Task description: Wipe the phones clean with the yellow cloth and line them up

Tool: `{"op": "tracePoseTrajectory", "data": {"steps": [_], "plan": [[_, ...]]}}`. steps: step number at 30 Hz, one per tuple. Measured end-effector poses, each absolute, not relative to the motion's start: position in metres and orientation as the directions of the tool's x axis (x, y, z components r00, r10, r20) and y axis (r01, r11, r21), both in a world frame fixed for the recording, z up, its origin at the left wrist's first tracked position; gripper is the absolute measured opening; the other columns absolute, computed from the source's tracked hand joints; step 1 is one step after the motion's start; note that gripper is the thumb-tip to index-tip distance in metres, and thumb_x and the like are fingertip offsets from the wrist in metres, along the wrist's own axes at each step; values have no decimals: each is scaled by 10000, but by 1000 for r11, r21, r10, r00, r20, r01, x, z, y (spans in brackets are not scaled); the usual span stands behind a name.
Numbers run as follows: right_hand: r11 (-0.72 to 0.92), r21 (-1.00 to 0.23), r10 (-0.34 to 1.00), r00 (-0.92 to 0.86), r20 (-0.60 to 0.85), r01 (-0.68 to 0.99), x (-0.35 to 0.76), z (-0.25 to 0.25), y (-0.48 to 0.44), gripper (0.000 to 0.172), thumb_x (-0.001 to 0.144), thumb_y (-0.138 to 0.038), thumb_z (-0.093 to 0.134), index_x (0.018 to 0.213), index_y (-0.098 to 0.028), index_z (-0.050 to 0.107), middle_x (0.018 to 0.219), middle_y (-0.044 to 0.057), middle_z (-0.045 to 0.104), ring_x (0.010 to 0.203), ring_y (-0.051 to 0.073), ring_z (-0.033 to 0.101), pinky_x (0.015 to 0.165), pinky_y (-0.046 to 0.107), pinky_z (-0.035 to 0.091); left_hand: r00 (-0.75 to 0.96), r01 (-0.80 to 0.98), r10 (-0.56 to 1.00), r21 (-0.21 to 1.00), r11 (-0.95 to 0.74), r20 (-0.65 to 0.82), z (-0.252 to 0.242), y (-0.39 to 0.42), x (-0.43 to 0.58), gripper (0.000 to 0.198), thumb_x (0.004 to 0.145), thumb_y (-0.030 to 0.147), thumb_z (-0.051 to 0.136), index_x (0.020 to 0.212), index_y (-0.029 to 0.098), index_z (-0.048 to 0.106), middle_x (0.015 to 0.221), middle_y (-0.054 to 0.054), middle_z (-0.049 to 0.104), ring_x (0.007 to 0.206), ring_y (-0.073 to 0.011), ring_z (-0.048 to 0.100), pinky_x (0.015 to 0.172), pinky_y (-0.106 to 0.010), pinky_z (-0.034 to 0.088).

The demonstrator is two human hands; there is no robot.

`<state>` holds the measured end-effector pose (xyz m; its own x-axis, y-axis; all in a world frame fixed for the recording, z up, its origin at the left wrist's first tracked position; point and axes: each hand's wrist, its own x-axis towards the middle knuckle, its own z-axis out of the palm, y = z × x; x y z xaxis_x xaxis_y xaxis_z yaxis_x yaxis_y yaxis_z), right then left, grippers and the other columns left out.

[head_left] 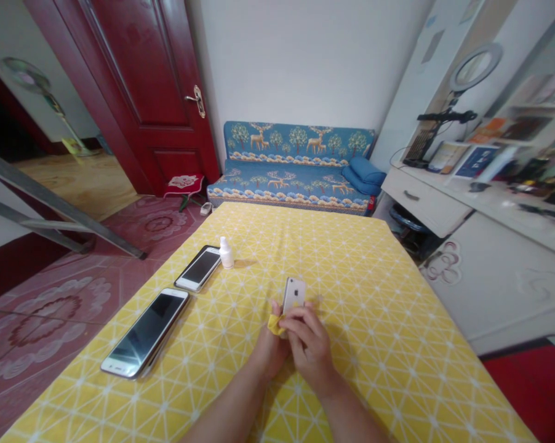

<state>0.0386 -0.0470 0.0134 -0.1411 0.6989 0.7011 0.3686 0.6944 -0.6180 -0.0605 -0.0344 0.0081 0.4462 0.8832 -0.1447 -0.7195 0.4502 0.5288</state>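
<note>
Left hand [272, 352] with fingers around a phone [295, 292] at lower centre, right hand [311, 346] with fingers pinching a yellow cloth [275, 325], white bottle [226, 255] on the bench [374, 277]

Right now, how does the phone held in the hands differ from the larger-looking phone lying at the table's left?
The held phone shows its pale back with a dark apple logo; the lying phone shows its dark screen. The held phone is in the left hand, with the right hand and a yellow cloth at its lower end; the lying phone rests untouched on the tablecloth. Both show some pale casing.
</note>
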Motion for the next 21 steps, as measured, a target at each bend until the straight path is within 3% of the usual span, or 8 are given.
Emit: {"op": "tracePoseTrajectory", "data": {"steps": [2,5,9,11,15,18,21], "plan": [[682,-602,683,-69,727,416,43,13,-45,352,867,-54,474,1072,-265,668,964,62,591,918,180,600,792,344,526,408,-698,896,573,429,-174,4,-36,-58,488,815,566,565,982,130,705,988,-112,699,1009,-209,628,927,-287,461],[628,-603,668,56,742,492,51,15,-41,375,876,-87,486,1147,-287,649,1006,70,583,954,194,594,803,369,530,352,-589,928,741,323,-124,-1,-40,-57,392,854,477,559,996,140,700,936,-98,718,896,-193,648,797,-266,487],[530,-664,659,236,714,528,64,16,-34,321,891,-146,489,1129,-264,669,1017,77,561,945,199,584,778,368,532,478,-383,870,864,328,-118,-2,-42,-58,534,893,533,439,848,77,713,685,-127,698,594,-186,644,584,-276,482],[480,-710,670,307,676,515,68,15,-32,298,902,-178,484,1115,-252,679,1017,76,547,934,196,577,757,357,534,463,-402,870,835,376,-169,2,-41,-56,553,878,550,453,830,65,714,670,-139,694,534,-187,632,517,-277,475],[464,-757,714,312,627,460,69,13,-32,298,912,-192,472,1110,-259,684,1027,71,522,895,179,570,647,305,535,353,-590,898,682,432,-264,11,-39,-55,454,856,504,523,1006,111,691,828,-132,723,617,-192,652,481,-258,467],[539,-666,688,187,701,516,63,12,-33,356,897,-127,471,1136,-296,674,994,59,533,899,178,555,705,336,520,313,-692,896,571,442,-314,13,-35,-57,416,853,472,548,1064,133,667,898,-107,726,679,-186,659,542,-265,489],[567,-572,675,63,735,593,57,13,-35,413,871,-79,479,1151,-319,665,972,53,551,913,192,538,766,377,492,294,-787,903,456,415,-314,12,-30,-60,377,866,429,541,1039,119,668,929,-98,726,799,-194,675,726,-289,514]]}}
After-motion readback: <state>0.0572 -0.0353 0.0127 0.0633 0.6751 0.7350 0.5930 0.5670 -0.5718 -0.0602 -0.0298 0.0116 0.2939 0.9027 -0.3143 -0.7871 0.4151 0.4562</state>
